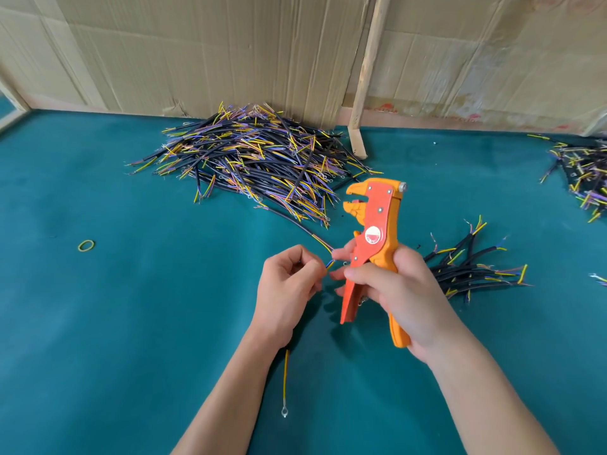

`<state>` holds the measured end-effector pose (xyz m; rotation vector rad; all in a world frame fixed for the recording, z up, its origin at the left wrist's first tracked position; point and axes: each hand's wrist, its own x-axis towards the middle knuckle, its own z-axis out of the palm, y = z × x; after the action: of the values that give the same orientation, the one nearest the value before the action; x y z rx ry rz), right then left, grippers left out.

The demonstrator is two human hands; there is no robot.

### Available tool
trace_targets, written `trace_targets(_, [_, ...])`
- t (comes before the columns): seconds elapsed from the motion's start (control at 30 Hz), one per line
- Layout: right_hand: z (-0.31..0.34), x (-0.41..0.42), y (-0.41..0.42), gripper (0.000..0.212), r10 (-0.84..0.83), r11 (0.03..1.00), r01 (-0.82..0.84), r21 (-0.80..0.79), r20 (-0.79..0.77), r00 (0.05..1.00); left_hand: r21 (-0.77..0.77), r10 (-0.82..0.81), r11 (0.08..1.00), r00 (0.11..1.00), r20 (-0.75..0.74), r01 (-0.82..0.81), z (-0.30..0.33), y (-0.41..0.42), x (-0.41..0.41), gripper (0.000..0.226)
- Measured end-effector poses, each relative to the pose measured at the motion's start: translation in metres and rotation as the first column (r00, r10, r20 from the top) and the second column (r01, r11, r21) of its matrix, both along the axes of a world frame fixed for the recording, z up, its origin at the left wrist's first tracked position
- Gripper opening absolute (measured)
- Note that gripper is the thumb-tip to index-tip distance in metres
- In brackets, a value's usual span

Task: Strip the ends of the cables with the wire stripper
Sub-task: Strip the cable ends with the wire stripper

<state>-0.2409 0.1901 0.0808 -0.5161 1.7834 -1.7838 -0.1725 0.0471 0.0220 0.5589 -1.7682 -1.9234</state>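
My right hand [399, 290] grips the handles of an orange and red wire stripper [374, 231], held upright with its jaws pointing left and nothing in them. My left hand [289, 284] pinches a short cable [329, 265] whose yellow and blue inner wires stick out between my fingers, just left of the stripper's handles. The fingertips of my right hand touch those wire ends. The cable's other end [285, 382], a yellow wire with a ring terminal, hangs below my left wrist. Most of the cable is hidden in my left hand.
A big heap of black cables [249, 159] with coloured ends lies against the cardboard wall [230, 54]. A smaller bundle [473, 267] lies right of my right hand, another pile [584, 172] at the far right. A yellow rubber band [86, 245] lies on the teal table [131, 307].
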Motion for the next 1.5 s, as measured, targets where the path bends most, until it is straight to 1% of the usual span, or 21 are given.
trace_targets(0.2, [-0.011,0.009,0.004,0.022,-0.040,0.998,0.041,-0.042,0.023,0.999,-0.025,0.014,1.000,1.000,0.011,-0.013,-0.001,0.000,-0.001,0.013])
trace_targets(0.23, [-0.012,0.010,0.006,0.020,-0.042,0.998,0.043,-0.046,0.021,0.999,-0.025,0.014,1.000,1.000,0.010,-0.014,-0.002,0.000,-0.001,0.013])
trace_targets(0.37, [-0.011,0.016,0.008,0.019,-0.027,0.999,0.026,-0.047,-0.022,0.999,0.000,0.007,1.000,1.000,-0.012,-0.007,-0.002,0.000,-0.001,0.011])
trace_targets(0.53, [-0.012,0.022,0.008,0.019,-0.030,0.999,0.032,0.015,-0.084,0.996,-0.052,-0.041,0.998,0.998,-0.046,0.039,-0.003,0.000,0.001,0.010])
trace_targets(0.67, [-0.014,0.027,0.009,0.022,-0.055,0.997,0.060,0.056,-0.084,0.995,-0.075,-0.091,0.994,0.991,-0.095,0.084,-0.003,0.000,0.002,0.010])
trace_targets(0.83, [-0.014,0.027,0.011,0.025,-0.048,0.994,0.055,0.090,-0.074,0.996,-0.142,-0.068,0.988,0.994,-0.082,0.056,-0.006,0.001,-0.001,0.005])
trace_targets(0.9, [-0.014,0.026,0.015,0.024,-0.062,0.995,0.066,0.075,-0.049,0.997,-0.242,-0.020,0.970,0.999,-0.035,0.011,-0.008,0.003,-0.002,0.013])
trace_targets(0.97, [-0.017,0.023,0.023,0.024,-0.093,0.995,0.092,0.036,0.019,0.996,-0.339,0.031,0.940,1.000,-0.006,-0.031,-0.010,0.006,-0.003,0.020])
trace_targets(1.03, [-0.022,0.024,0.032,0.024,-0.104,0.994,0.110,-0.025,0.175,0.979,-0.409,0.071,0.910,0.997,-0.005,-0.067,-0.010,0.008,-0.002,0.022])
trace_targets(1.1, [-0.024,0.027,0.040,0.026,-0.049,0.995,0.077,-0.066,0.346,0.937,-0.459,0.101,0.883,0.995,-0.015,-0.097,-0.009,0.010,-0.002,0.022])
trace_targets(1.17, [-0.025,0.032,0.044,0.025,0.012,0.998,0.017,-0.064,0.439,0.898,-0.503,0.118,0.856,0.993,-0.028,-0.116,-0.008,0.011,0.000,0.021])
trace_targets(1.23, [-0.025,0.035,0.044,0.024,0.044,0.998,-0.017,-0.061,0.478,0.877,-0.533,0.124,0.837,0.992,-0.030,-0.121,-0.007,0.013,0.000,0.018])
trace_targets(1.3, [-0.024,0.038,0.042,0.023,0.052,0.998,-0.028,-0.058,0.477,0.877,-0.554,0.124,0.825,0.992,-0.022,-0.116,-0.006,0.015,0.001,0.016])
trace_targets(1.4, [-0.023,0.040,0.037,0.022,0.029,0.998,0.000,-0.063,0.455,0.890,-0.602,0.129,0.791,0.992,-0.010,-0.109,-0.005,0.017,0.001,0.013])
trace_targets(1.5, [-0.024,0.039,0.036,0.023,0.014,0.996,0.029,-0.088,0.450,0.893,-0.613,0.120,0.784,0.993,0.002,-0.094,-0.005,0.018,0.001,0.011])
